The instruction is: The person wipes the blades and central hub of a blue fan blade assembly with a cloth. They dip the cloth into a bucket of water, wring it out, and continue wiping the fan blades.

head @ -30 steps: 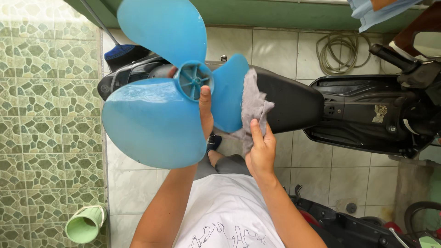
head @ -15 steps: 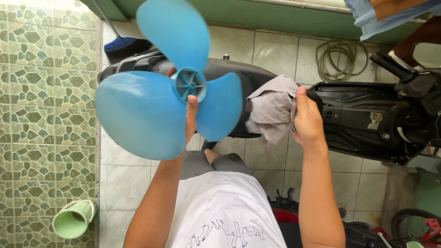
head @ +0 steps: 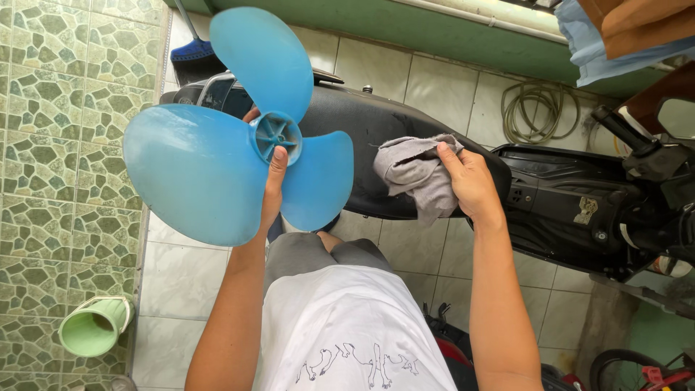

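fan blade (head: 217,156) over tiled floor (head: 65,130)

I see home yard or utility porch: black scooter (head: 550,188) parked on pale floor tiles (head: 427,87), pebble-pattern green tiling (head: 51,145) at side, coiled hose (head: 539,108) by green wall base (head: 434,29), broom (head: 194,51), green plastic cup (head: 90,329) lying on floor.

Small pale sticker (head: 583,210) on scooter (head: 579,188)

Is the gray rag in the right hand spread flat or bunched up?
Bunched up. The gray rag sits crumpled in folds in the right hand, a loose end hanging down over the black scooter seat.
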